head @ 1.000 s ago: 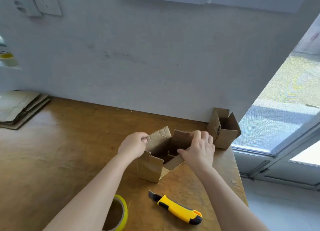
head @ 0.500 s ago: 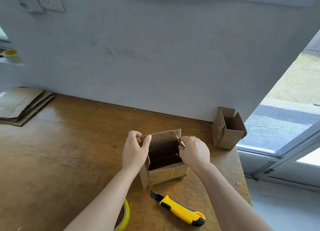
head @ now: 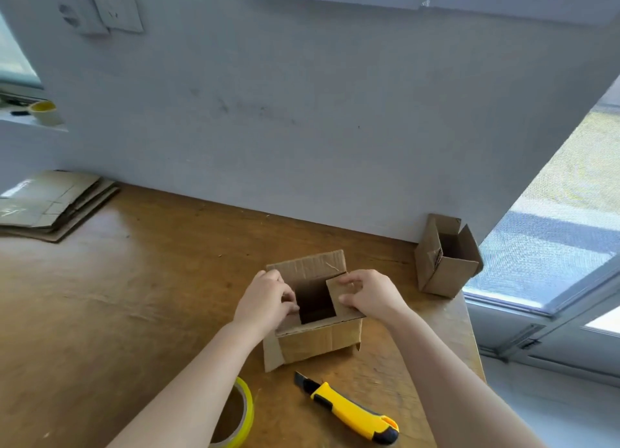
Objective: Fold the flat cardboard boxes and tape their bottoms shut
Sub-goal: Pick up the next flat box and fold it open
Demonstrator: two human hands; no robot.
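Observation:
A small brown cardboard box [head: 318, 342] stands on the wooden table [head: 134, 296] in front of me, its open end up. My left hand [head: 266, 301] presses the left short flap inward. My right hand [head: 370, 295] holds the right short flap, folded flat over the opening. The far long flap stands up behind my hands. A roll of yellow tape [head: 240, 414] lies near my left forearm, partly hidden by it. A yellow utility knife [head: 352, 412] lies in front of the box.
A second folded box [head: 446, 258] stands open at the table's back right corner, against the wall. A stack of flat cardboard [head: 50, 204] lies at the back left. Another tape roll [head: 45, 112] sits on a ledge at left. The table's right edge drops beside a window.
Both short flaps have come down over the opening under my hands. The box now sits square with its long side toward me.

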